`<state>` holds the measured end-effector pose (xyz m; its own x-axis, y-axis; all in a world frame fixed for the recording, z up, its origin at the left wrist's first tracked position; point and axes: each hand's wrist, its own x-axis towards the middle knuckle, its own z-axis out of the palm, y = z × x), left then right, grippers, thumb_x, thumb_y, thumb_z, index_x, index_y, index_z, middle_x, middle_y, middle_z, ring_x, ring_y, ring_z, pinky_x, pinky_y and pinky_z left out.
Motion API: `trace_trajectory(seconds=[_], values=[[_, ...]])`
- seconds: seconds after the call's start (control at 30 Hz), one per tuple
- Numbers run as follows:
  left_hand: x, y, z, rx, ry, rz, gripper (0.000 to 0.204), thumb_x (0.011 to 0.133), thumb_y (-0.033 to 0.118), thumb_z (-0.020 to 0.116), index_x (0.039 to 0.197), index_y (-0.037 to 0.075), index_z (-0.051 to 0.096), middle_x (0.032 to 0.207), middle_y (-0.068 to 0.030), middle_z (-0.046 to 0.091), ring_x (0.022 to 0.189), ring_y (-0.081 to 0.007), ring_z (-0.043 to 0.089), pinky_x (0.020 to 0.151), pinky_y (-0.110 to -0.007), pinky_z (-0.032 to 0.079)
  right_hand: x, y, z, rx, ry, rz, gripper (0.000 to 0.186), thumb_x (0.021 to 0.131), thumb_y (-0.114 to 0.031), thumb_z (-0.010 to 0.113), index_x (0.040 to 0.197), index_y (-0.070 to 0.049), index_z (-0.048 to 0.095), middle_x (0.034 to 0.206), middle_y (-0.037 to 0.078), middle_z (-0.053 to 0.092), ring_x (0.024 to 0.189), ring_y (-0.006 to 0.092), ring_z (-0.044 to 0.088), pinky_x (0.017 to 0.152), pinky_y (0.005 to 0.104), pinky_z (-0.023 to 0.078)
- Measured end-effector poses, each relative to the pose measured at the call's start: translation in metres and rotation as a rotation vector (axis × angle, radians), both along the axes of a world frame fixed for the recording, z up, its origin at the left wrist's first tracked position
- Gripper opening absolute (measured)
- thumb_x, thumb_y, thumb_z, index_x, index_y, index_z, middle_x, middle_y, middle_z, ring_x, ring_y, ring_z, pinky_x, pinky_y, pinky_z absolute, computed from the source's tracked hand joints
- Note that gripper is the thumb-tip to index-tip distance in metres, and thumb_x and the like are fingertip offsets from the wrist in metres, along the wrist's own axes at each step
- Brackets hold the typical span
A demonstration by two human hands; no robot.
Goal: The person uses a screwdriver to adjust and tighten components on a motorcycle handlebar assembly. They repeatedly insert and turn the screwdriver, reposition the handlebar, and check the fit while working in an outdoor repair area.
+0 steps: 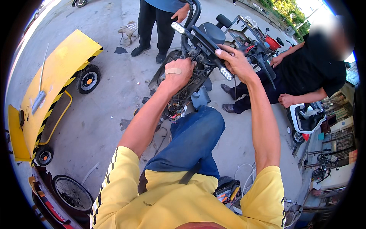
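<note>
A stripped electric scooter (179,91) stands upright in front of me, its frame and wiring exposed. A black light bar (206,45) with a clear LED lamp at each end lies aslant across its front. My right hand (237,64) grips the bar near its lower right end, thumb on top and fingers stretched behind. Close to the bar's left side, my left hand (179,72), with a plaster on its back, is closed among the black cables (200,61). Its fingertips are hidden, so what they pinch cannot be told. Loose coloured wires (183,111) hang lower on the frame.
A yellow cart (65,57) with black wheels stands left, a broom (39,101) on it. One person (155,23) stands beyond the scooter; another in black (316,68) sits at right. A spoked wheel (72,192) is at lower left, a tool bag (225,187) beside me.
</note>
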<state>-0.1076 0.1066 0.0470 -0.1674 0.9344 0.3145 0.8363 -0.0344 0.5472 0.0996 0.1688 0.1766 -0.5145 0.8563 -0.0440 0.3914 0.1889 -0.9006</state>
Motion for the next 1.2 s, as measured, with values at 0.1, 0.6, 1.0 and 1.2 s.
trace_trajectory(seconds=[0.1, 0.6, 1.0, 1.2], values=[[-0.003, -0.013, 0.000, -0.036, -0.258, -0.007, 0.050, 0.112, 0.047, 0.054, 0.123, 0.003, 0.075, 0.095, -0.0265, 0.078, 0.099, -0.0475, 0.074, 0.087, -0.058, 0.055, 0.004, 0.004, -0.003, -0.002, -0.046, 0.022, 0.069, 0.097, -0.040, 0.084, 0.147, 0.002, 0.066, 0.101, 0.000, 0.071, 0.072, 0.0031, 0.051, 0.062, 0.0216, 0.034], [-0.005, -0.007, 0.007, -0.134, -0.600, 0.117, 0.043, 0.098, 0.041, 0.073, 0.112, 0.001, 0.084, 0.097, -0.0207, 0.082, 0.097, -0.0349, 0.080, 0.091, -0.046, 0.058, -0.011, 0.005, -0.014, 0.147, -0.177, 0.125, 0.078, 0.097, -0.043, 0.084, 0.154, 0.005, 0.060, 0.119, 0.014, 0.075, 0.108, 0.0167, 0.067, 0.096, 0.0311, 0.053], [0.003, -0.002, -0.024, 0.055, -0.949, 0.049, 0.044, 0.097, 0.044, 0.074, 0.105, 0.002, 0.083, 0.081, -0.0164, 0.079, 0.078, -0.0313, 0.079, 0.083, -0.045, 0.058, -0.020, -0.005, 0.004, 0.050, -0.237, 0.087, 0.070, 0.098, -0.036, 0.084, 0.155, -0.001, 0.062, 0.102, 0.003, 0.069, 0.076, 0.0057, 0.050, 0.064, 0.0244, 0.038], [0.003, 0.004, -0.010, -0.011, -0.750, 0.109, 0.043, 0.094, 0.042, 0.074, 0.105, 0.001, 0.082, 0.083, -0.0169, 0.079, 0.081, -0.0337, 0.080, 0.086, -0.046, 0.058, -0.017, 0.000, 0.018, 0.020, -0.333, 0.110, 0.072, 0.097, -0.036, 0.085, 0.156, -0.003, 0.061, 0.092, -0.002, 0.063, 0.067, 0.0044, 0.040, 0.057, 0.0259, 0.030]])
